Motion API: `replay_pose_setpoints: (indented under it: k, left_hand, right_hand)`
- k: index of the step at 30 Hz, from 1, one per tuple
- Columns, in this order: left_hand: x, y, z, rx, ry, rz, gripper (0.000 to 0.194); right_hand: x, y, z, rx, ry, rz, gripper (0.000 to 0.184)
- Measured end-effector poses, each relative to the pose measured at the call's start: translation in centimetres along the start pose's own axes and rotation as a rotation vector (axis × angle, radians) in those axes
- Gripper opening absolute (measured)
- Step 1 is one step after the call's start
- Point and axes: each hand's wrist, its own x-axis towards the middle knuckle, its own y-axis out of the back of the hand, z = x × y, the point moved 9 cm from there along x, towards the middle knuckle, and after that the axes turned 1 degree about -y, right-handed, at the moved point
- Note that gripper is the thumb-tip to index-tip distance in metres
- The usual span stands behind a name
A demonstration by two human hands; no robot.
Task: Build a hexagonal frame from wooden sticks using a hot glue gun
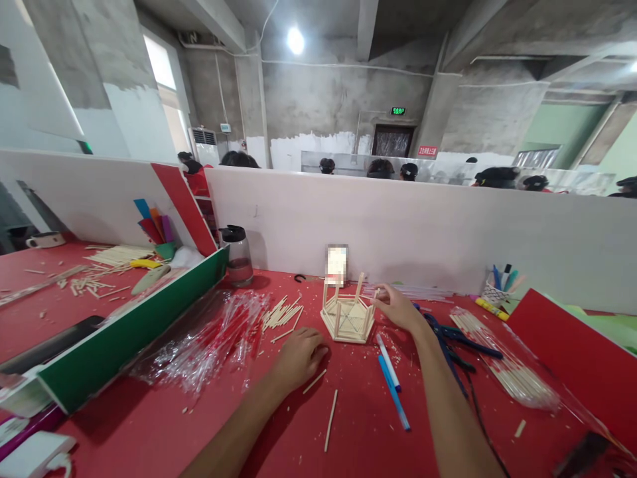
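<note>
A small hexagonal frame of wooden sticks (347,318) stands on the red table (368,425), with a few sticks rising from its rim. My right hand (398,307) reaches to its right side, fingertips pinched at an upright stick on the rim. My left hand (298,355) rests knuckles-up on the table just left of the frame, its fingers curled under; what is in them is hidden. Loose sticks (330,410) lie in front of it.
Two blue and white pens (393,378) lie right of the frame. Scissors (455,335), a bag of sticks (502,362) and a pen cup (495,292) are at the right. Plastic wrappers (209,335), a stick pile (281,313) and a jar (237,255) sit left. A white partition (423,226) runs behind.
</note>
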Motion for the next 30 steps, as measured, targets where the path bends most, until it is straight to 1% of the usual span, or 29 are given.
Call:
replay_pose_setpoints:
  k: [2,5,8,11,15,16,18,19,21,23,25,26,28,30]
  left_hand:
    - [0.3,-0.2,-0.4,0.003,0.060,0.021,0.019]
    - [0.9,-0.6,-0.6,0.028,0.112,0.037,0.019]
    - [1.5,-0.8,-0.8,0.053,0.156,0.056,0.017]
    - [2.0,-1.1,-1.1,0.044,0.201,0.067,0.012]
    - [2.4,-1.8,-1.6,0.020,0.201,0.070,0.011]
    - [2.4,-1.8,-1.8,0.016,0.195,0.087,0.012]
    - [2.3,-1.1,-2.6,-0.017,0.196,0.158,0.014]
    - [2.2,-0.6,-3.2,-0.059,0.204,0.212,0.015]
    - [1.8,1.0,-4.6,-0.214,0.221,0.344,0.016]
    - [1.3,2.6,-6.0,-0.436,0.229,0.470,0.017]
    - [0.8,3.8,-7.3,-0.667,0.243,0.556,0.022]
    - [0.7,4.0,-7.7,-0.759,0.251,0.576,0.025]
    - [0.7,4.0,-7.7,-0.855,0.252,0.549,0.028]
    - [0.9,3.5,-6.8,-0.816,0.238,0.477,0.025]
  right_hand:
    - [0.0,-0.4,0.5,0.030,-0.017,-0.036,0.031]
    - [0.1,-0.9,1.0,0.011,-0.027,-0.055,0.025]
    - [0.1,-1.4,1.0,-0.010,-0.025,-0.072,0.017]
    - [0.1,-1.6,1.0,-0.035,-0.030,-0.074,0.014]
    - [0.0,-1.8,0.9,-0.059,-0.037,-0.084,0.013]
    - [0.0,-1.9,0.9,-0.061,-0.036,-0.087,0.012]
    - [0.0,-2.0,0.8,-0.062,-0.034,-0.094,0.012]
    - [0.0,-2.0,0.9,-0.063,-0.033,-0.097,0.012]
    - [0.1,-2.1,1.0,-0.065,-0.035,-0.099,0.013]
    - [0.2,-2.2,1.2,-0.065,-0.039,-0.099,0.014]
    - [0.3,-2.2,1.4,-0.067,-0.040,-0.097,0.014]
    - [0.3,-2.1,1.4,-0.067,-0.038,-0.096,0.014]
    - [0.3,-1.9,1.2,-0.062,-0.028,-0.091,0.013]
    - [0.3,-1.5,1.0,-0.052,-0.016,-0.084,0.014]
